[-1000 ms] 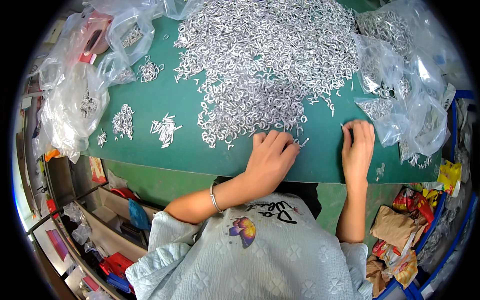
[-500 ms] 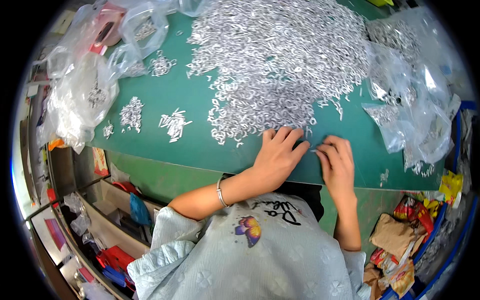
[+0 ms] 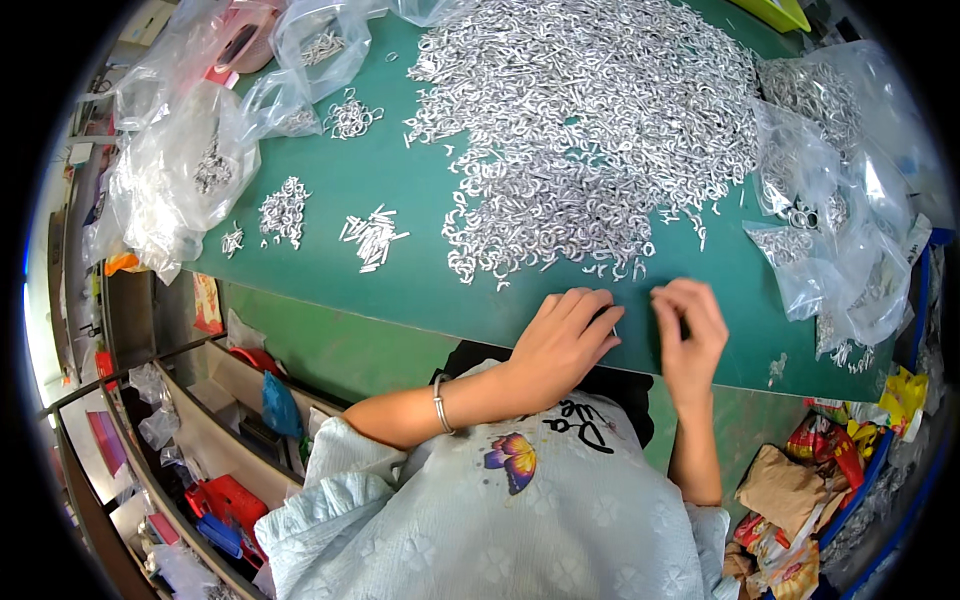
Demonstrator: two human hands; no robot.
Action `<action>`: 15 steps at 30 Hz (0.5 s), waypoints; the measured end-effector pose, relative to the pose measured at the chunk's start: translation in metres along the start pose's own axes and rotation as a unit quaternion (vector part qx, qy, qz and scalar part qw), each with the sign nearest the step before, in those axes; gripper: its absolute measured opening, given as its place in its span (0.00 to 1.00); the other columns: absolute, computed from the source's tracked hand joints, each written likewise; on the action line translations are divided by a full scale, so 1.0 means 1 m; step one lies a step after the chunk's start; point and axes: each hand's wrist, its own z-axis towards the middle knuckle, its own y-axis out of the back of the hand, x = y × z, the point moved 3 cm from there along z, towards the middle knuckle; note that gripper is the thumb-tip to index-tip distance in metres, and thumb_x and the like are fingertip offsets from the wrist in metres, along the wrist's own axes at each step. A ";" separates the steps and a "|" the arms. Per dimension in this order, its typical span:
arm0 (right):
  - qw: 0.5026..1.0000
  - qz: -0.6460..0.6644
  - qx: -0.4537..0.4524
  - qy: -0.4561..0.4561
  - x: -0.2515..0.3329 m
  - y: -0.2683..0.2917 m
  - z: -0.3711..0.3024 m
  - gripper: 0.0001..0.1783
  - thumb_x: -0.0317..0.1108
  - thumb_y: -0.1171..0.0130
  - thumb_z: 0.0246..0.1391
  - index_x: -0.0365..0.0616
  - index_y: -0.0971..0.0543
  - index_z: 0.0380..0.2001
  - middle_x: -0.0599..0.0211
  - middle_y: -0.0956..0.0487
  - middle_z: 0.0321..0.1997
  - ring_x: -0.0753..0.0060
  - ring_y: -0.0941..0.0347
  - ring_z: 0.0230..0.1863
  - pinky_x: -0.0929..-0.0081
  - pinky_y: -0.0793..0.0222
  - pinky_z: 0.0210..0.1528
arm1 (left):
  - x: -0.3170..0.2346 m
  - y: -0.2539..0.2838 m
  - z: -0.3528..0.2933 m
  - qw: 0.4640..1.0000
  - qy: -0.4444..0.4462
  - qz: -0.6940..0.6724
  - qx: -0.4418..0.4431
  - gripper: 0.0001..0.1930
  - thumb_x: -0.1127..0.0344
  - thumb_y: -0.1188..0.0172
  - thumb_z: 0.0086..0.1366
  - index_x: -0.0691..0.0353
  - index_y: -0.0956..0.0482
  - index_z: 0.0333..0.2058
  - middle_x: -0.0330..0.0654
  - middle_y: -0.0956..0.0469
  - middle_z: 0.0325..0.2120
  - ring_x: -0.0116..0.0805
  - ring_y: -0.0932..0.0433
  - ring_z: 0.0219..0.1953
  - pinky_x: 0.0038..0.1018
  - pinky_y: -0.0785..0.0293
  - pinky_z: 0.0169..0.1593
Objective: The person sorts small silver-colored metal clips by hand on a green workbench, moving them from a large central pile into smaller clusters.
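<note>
A large heap of small silver metal pieces (image 3: 590, 110), many of them hook-shaped, covers the middle of the green table (image 3: 400, 300). Just below its near edge, my left hand (image 3: 565, 340) hangs over the table's front edge with curled fingers. A sliver of a small silver metal piece (image 3: 615, 331) shows at its fingertips. To the right, my right hand (image 3: 692, 325) is raised a little over the tabletop, thumb and forefinger pinched together. Whatever that pinch holds, if anything, is too small to make out.
Small piles lie to the left: straight silver pins (image 3: 373, 240), small fittings (image 3: 285, 212) and rings (image 3: 352, 117). Clear plastic bags (image 3: 180, 190) stand at the left, and more bags of metal pieces (image 3: 790, 255) at the right. Open drawers (image 3: 225, 420) are below left.
My left hand has drawn back from the heap's edge toward me. My right hand has moved apart from it, slightly rightward. The whole view has shifted a little.
</note>
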 end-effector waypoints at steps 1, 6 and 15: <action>0.999 0.003 -0.014 -0.051 0.000 0.005 0.008 0.10 0.19 0.36 0.45 0.36 0.21 0.34 0.61 0.24 0.38 0.57 0.28 0.38 0.66 0.31 0.39 | -0.001 -0.002 0.000 1.000 -0.005 -0.005 0.009 0.18 0.74 0.37 0.56 0.65 0.24 0.47 0.46 0.28 0.44 0.45 0.28 0.46 0.36 0.33 0.47; 0.981 -0.168 0.037 0.089 0.003 -0.010 0.028 0.11 0.26 0.34 0.47 0.41 0.22 0.35 0.64 0.25 0.39 0.59 0.30 0.42 0.65 0.37 0.43 | 0.002 -0.009 -0.003 0.996 -0.059 -0.025 0.059 0.19 0.75 0.41 0.52 0.68 0.24 0.46 0.48 0.29 0.46 0.46 0.29 0.49 0.35 0.33 0.48; 0.961 -0.263 -0.010 0.080 0.000 0.008 0.022 0.10 0.27 0.34 0.48 0.42 0.23 0.34 0.63 0.26 0.39 0.59 0.31 0.41 0.65 0.40 0.41 | 0.030 0.035 -0.007 0.984 0.083 0.119 -0.103 0.15 0.73 0.32 0.52 0.60 0.22 0.39 0.41 0.28 0.38 0.42 0.29 0.41 0.37 0.39 0.45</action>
